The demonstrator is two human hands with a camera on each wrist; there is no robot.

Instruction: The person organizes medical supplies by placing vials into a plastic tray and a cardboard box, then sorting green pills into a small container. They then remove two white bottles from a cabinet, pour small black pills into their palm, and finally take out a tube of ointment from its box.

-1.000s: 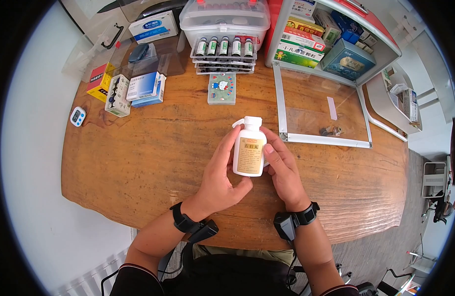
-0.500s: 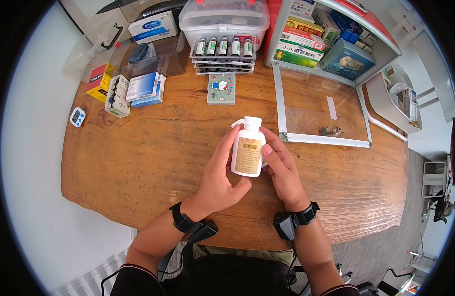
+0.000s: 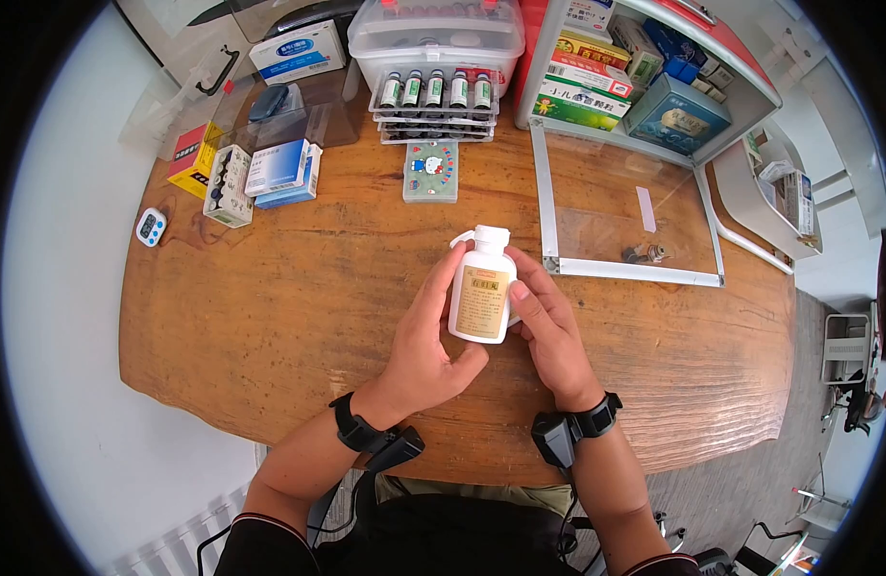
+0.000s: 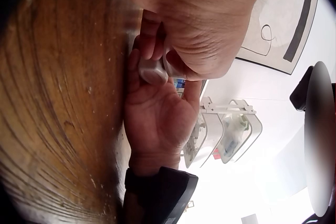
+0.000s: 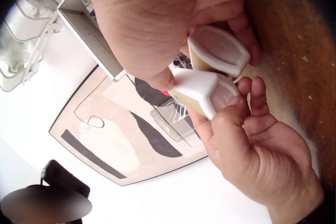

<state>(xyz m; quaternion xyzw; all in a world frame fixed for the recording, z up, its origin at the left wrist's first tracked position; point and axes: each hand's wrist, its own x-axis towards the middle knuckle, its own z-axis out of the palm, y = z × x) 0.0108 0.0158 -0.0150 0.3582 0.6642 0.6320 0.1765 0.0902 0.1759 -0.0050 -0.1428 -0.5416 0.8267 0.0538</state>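
Observation:
A white plastic pill bottle (image 3: 482,305) with a tan printed label is held upright over the table, its label toward the head camera. My left hand (image 3: 426,341) grips it from the left, thumb at its base. From the other side my right hand (image 3: 556,336) holds it, thumb against its right edge. Behind it is a second white bottle (image 5: 219,50), mostly hidden in the head view, where only its tilted cap (image 3: 463,239) and a sliver of side show. The right wrist view shows both bottle bases side by side between the hands.
Medicine boxes (image 3: 278,168) and a small timer (image 3: 152,228) stand on the left of the wooden table (image 3: 270,326). At the back is a clear case with vial trays (image 3: 436,96), before it a patterned box (image 3: 431,173). An open medicine cabinet (image 3: 636,204) occupies the right.
The front bottle has shifted slightly left and turned a little, so its label faces slightly more to the left. Both hands keep nearly the same place and hold.

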